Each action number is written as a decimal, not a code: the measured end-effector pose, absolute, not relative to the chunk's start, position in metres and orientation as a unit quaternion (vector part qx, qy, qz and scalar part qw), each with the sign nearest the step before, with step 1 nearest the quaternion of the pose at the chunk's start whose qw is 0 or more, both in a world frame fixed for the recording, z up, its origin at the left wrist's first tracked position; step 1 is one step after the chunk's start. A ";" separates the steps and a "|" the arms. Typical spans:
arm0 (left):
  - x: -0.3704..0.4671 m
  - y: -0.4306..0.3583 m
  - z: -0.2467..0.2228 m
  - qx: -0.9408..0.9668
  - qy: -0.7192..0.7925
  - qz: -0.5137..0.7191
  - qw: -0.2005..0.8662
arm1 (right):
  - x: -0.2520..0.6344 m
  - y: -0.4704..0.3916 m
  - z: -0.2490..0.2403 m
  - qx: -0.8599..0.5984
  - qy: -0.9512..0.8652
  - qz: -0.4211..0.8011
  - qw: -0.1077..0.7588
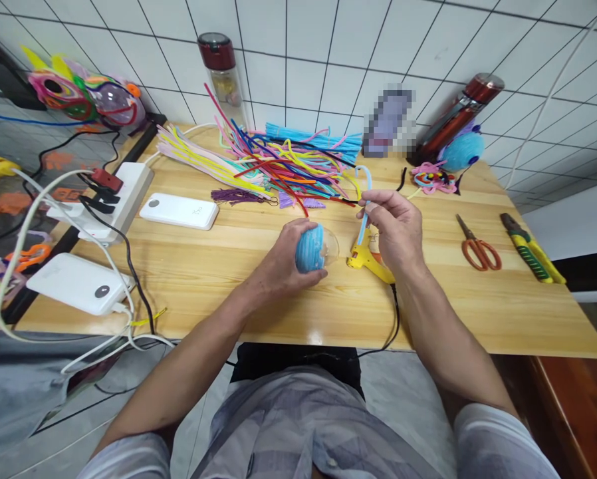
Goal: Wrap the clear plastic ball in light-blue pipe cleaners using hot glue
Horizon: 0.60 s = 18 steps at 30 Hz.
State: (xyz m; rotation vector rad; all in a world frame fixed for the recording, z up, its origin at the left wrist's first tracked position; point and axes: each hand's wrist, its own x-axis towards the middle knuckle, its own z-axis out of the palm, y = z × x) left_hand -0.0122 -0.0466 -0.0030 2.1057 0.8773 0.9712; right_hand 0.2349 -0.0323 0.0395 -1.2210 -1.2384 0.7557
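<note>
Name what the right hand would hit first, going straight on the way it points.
The right hand would probably meet the pile of colorful pipe cleaners at its right end, or pass above; height is unclear.

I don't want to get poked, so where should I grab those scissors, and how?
Probably by the orange handle loops, coming from your side of the table. The scissors lie flat, pointed blades aimed away toward the tiled wall. Your right hand is nearer but holds a blue strip.

The wooden tabletop (pixel 502 309) looks glossy, the blue wrapping (pixel 308 251) rough.
</note>
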 end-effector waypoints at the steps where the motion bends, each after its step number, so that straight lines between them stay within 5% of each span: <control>1: -0.012 -0.047 -0.003 0.802 0.335 0.374 0.324 | 0.236 -0.031 0.040 -0.524 -0.525 0.334 0.581; 18: -0.022 -0.035 0.001 0.711 0.428 0.395 0.393 | 0.203 -0.058 0.073 -0.450 -0.537 0.538 0.468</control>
